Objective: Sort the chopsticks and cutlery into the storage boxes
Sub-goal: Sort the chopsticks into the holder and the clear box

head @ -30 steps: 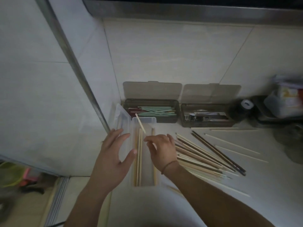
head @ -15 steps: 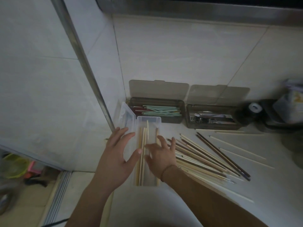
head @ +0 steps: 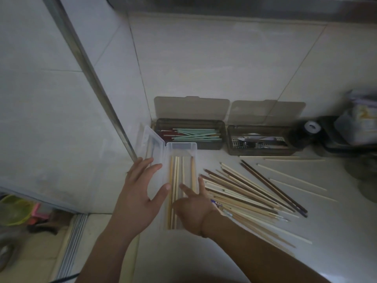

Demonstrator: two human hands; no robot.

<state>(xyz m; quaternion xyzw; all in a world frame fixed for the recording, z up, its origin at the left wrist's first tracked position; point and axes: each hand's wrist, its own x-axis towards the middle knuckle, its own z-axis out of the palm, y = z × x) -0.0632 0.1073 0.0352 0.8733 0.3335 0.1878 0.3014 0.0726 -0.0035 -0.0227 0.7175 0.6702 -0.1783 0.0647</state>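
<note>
Neither grip holds anything: left hand (head: 140,193) spread beside the clear box (head: 181,147), right hand (head: 192,209) spread inside, hiding the wooden chopsticks' (head: 175,176) near ends.

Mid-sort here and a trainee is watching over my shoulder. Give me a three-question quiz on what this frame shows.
1. True or false: the clear box in front of the hands holds pale wooden chopsticks.
2. Which dark box holds the mint-green chopsticks? A) the left dark box B) the right dark box
3. Fill in: the loose chopstick pile lies on the counter to the ___ of the clear box.

Key: 1 true; 2 A; 3 right.
</note>
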